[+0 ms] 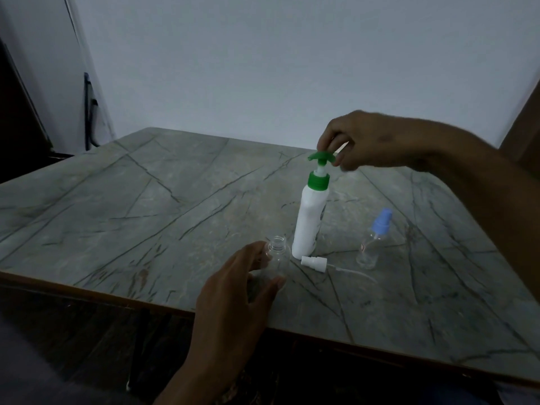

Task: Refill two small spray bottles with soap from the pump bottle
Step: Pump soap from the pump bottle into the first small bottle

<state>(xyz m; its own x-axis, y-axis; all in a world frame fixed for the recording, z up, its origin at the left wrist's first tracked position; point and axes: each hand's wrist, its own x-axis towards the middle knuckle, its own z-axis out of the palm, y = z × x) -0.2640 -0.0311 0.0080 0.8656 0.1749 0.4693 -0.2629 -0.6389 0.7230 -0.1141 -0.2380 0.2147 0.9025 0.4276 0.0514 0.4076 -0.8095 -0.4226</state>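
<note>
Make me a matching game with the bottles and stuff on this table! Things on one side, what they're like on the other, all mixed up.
Things:
1. pump bottle
2. open spray bottle
3. capped spray bottle
4. loose sprayer

What they're like:
A. wears a blue top
B. lies flat on the table, white, tube trailing
C. white with a green pump under the right hand
D. clear, no top, held by the left hand

Pairs: 1-C, 2-D, 3-A, 4-B
</note>
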